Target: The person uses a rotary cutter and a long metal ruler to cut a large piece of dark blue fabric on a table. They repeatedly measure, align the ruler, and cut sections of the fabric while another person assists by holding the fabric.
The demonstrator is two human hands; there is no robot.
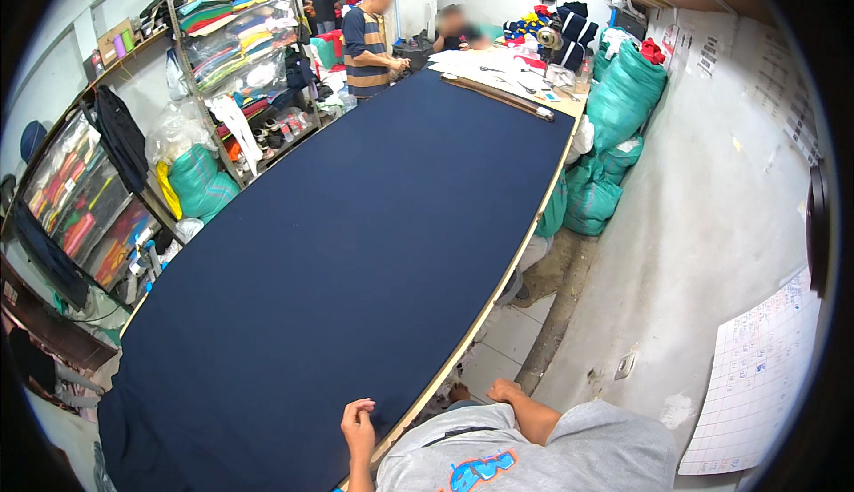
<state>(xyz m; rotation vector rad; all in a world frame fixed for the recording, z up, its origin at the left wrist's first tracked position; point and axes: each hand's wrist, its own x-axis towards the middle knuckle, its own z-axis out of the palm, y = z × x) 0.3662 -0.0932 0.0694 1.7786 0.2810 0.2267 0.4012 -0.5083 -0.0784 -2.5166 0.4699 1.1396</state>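
A long sheet of dark navy cloth (338, 225) lies spread over the worktable, mostly smooth, with soft creases at its near left end. Above its near right edge is my left hand (358, 421), fingers loosely curled together and nothing visible in them. My right hand (504, 391) is beside my body, off the table's right side, closed like a loose fist with nothing seen in it. Across the cloth's far end lies a long brown bar (498, 98) with a pale end piece.
A person in a striped shirt (363, 43) stands at the far left; another person (454, 29) is behind the table's far end. Papers (507, 65) lie there. Green sacks (623, 100) line the right wall. Shelves of folded cloth (236, 38) stand left. The table's wooden edge (480, 323) runs beside me.
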